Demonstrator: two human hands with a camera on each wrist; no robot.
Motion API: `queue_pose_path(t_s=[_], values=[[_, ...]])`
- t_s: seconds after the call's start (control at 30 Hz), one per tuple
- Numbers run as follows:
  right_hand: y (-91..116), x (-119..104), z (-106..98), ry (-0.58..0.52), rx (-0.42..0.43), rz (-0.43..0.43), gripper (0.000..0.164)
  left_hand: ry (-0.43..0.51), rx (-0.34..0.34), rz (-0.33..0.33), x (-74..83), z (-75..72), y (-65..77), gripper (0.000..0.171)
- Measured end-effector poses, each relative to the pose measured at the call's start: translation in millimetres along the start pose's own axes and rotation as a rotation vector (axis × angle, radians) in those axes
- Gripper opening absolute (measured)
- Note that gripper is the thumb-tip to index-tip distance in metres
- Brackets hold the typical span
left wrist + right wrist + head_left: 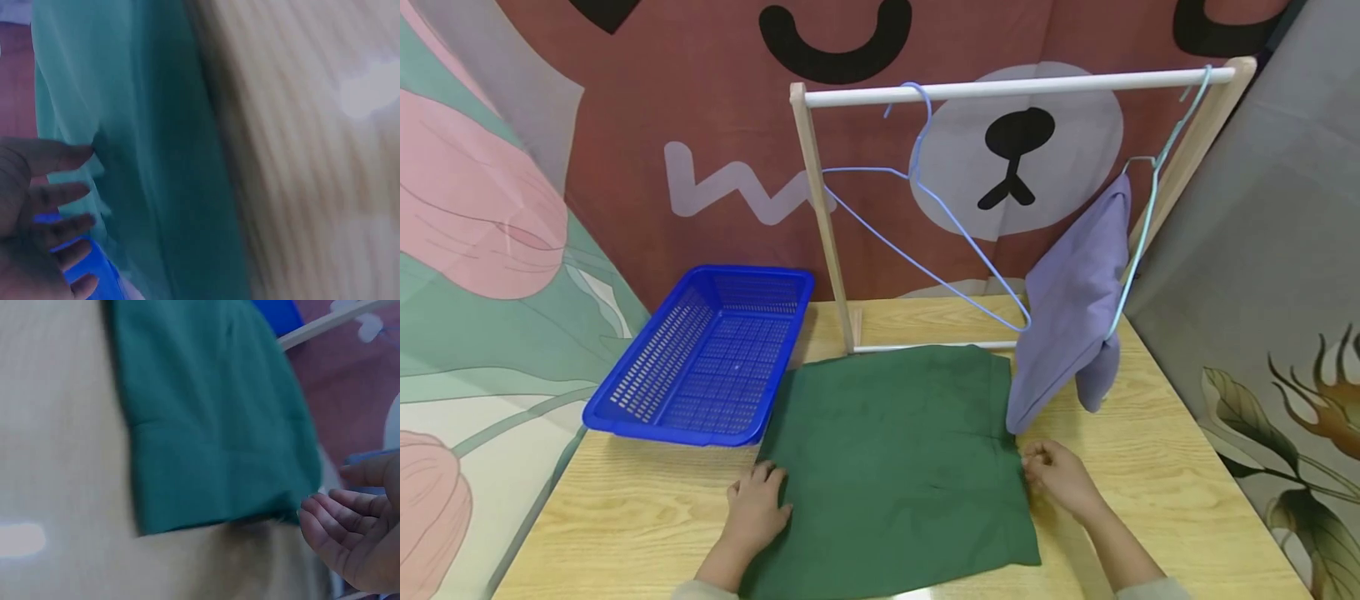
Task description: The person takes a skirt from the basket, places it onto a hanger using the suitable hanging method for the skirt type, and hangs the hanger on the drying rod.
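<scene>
A green cloth (pixel 895 467) lies spread on the wooden table, fairly flat with slight creases. At its left edge is my left hand (pixel 756 507), fingers apart; in the left wrist view the left hand (pixel 37 212) has thumb and fingers separated beside the green fabric (pixel 131 156). My right hand (pixel 1062 477) is at the cloth's right edge, fingers loosely bent. From the right wrist view, the right hand (pixel 356 525) shows its thumb apart from the fingers, close to the cloth's edge (pixel 219 487); whether the fingertips touch it I cannot tell.
Behind the cloth stands a rack with a white bar (pixel 1022 87). A blue hanger (pixel 958 225) hangs bare on it. Farther right, a purple garment (pixel 1071 292) hangs on a light green hanger (pixel 1152 192), its lower end near the cloth. A blue basket (pixel 597 412) sits at left.
</scene>
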State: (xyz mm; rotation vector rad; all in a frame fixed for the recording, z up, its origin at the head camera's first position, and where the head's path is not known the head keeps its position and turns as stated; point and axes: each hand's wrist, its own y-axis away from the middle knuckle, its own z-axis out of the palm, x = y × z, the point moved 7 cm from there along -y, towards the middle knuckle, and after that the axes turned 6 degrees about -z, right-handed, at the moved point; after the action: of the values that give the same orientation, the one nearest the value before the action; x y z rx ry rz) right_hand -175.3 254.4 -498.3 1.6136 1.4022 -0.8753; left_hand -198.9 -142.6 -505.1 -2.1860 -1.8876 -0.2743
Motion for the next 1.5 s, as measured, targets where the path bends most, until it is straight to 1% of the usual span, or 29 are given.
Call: queue_pose_path(t_s=[0.07,0.13,0.23,0.37,0.43,0.53,0.6,0.7,0.8,0.87,0.97,1.1,1.27,1.33,1.4,1.5], values=[[-1,-15,-5,0.066,0.016,-0.059,0.021,0.004,-0.054,0.045,9.9,6.2,0.4,0.042],[-3,-33,-9,0.132,0.037,-0.134,0.020,0.021,-0.105,0.079,18.9,11.8,1.0,0.042],[-3,-60,-16,0.200,0.066,-0.232,0.019,0.053,-0.153,0.124,30.3,17.6,1.9,0.046],[1,-96,-26,0.216,0.109,-0.332,0.022,0.098,-0.202,0.165,43.0,20.6,3.3,0.053],[5,-114,-32,0.204,0.150,-0.393,0.023,0.136,-0.245,0.178,49.6,22.0,4.2,0.058],[10,-143,-39,0.205,0.218,-0.507,0.021,0.189,-0.317,0.205,61.2,25.5,5.9,0.065],[12,-161,-43,0.220,0.275,-0.605,0.018,0.213,-0.364,0.225,69.8,29.5,6.8,0.067],[14,-187,-49,0.260,0.366,-0.755,0.018,0.208,-0.384,0.268,83.6,33.1,7.1,0.068],[11,-204,-55,0.282,0.432,-0.850,0.019,0.197,-0.377,0.303,95.3,33.7,6.3,0.067],[6,-212,-58,0.286,0.437,-0.849,0.021,0.191,-0.367,0.323,101.6,33.0,6.2,0.067],[-4,-218,-60,0.288,0.395,-0.782,0.024,0.178,-0.368,0.343,108.1,34.5,6.9,0.070],[-17,-221,-60,0.300,0.288,-0.653,0.032,0.177,-0.387,0.361,114.8,39.6,9.3,0.074],[-33,-222,-56,0.287,0.134,-0.533,0.041,0.160,-0.404,0.418,126.5,47.8,11.7,0.082],[-37,-223,-54,0.274,0.092,-0.509,0.040,0.133,-0.415,0.438,131.3,52.0,12.4,0.085],[-42,-223,-53,0.240,0.067,-0.498,0.037,0.099,-0.425,0.449,135.7,55.5,13.3,0.089],[-48,-223,-54,0.158,0.069,-0.489,0.032,0.059,-0.443,0.463,142.2,59.9,15.8,0.093]])
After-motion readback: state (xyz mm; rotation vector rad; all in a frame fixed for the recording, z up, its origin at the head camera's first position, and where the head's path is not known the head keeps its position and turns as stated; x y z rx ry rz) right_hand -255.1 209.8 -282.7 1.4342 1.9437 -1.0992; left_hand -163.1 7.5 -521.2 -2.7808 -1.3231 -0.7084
